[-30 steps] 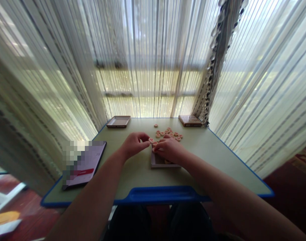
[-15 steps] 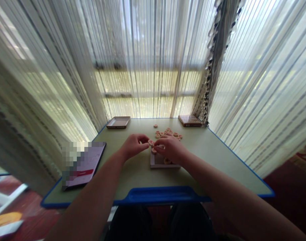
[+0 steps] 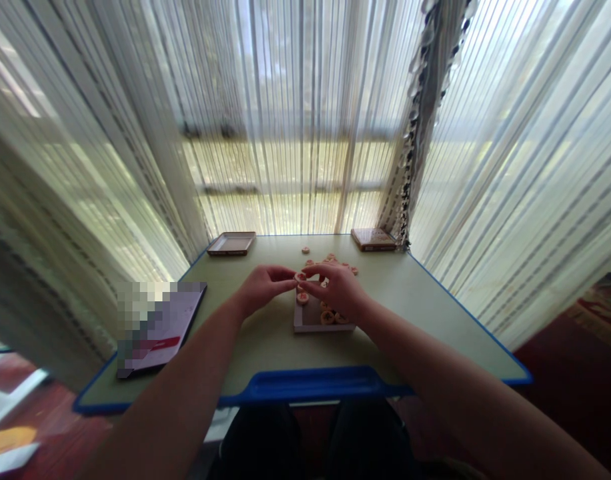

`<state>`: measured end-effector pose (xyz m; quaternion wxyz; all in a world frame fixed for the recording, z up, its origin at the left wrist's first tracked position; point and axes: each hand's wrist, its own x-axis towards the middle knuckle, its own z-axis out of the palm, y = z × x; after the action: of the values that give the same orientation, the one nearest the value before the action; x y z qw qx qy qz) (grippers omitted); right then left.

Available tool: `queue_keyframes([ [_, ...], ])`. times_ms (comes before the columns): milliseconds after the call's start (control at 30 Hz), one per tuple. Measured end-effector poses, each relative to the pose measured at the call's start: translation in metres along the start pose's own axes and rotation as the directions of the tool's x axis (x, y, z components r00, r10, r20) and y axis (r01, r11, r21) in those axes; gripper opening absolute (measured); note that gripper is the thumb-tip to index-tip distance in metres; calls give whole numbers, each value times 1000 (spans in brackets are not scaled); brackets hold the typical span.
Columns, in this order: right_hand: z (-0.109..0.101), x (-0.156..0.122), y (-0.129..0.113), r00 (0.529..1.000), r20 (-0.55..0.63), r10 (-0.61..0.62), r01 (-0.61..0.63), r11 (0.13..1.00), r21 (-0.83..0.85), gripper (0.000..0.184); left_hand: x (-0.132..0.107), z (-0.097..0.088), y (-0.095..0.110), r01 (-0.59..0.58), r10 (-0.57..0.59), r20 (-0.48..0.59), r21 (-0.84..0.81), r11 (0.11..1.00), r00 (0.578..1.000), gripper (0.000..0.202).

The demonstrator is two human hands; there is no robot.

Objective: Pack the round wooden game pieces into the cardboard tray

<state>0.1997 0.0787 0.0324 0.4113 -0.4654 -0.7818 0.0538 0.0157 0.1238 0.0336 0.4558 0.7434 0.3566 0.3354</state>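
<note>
A round wooden Chinese chess piece with red marking is held up at the far left corner of a shallow box. My left hand pinches it from the left, thumb and forefinger closed. From the right, my right hand has its thumb and forefinger closed on the same piece. Inside the box, a red-marked piece lies at the left side and dark-marked pieces lie along the near right. My right hand hides part of the box. Behind it several loose pieces lie heaped on the table.
One single piece lies farther back on the table. An open tray-like lid stands at the back left, a flat brown box at the back right. A tablet-like dark-edged flat item lies at left. Curtains hang behind.
My right hand's thumb and forefinger have moved up against the piece held by my left hand. The dark-marked pieces in the box show more. The whole view has shifted slightly.
</note>
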Motion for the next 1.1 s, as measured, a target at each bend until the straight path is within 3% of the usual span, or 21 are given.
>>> queue_keyframes([
  [267,0,1,2,1000,12,1,-2,997,71,22,-1,1,1,27,-26,56,-27,999,998,38],
  [467,4,0,12,994,99,-44,49,998,-41,19,-2,-4,2,16,-10,-34,183,983,999,30],
  [633,7,-3,14,966,234,-113,142,984,-112,16,-4,-1,6,-28,20,26,354,935,999,24],
  [933,5,-2,9,947,280,-156,200,970,-137,16,-1,4,1,-54,37,46,430,901,998,25],
  [1100,6,-2,10,954,258,-151,197,967,-160,16,-2,4,2,-69,82,-11,441,895,997,24],
])
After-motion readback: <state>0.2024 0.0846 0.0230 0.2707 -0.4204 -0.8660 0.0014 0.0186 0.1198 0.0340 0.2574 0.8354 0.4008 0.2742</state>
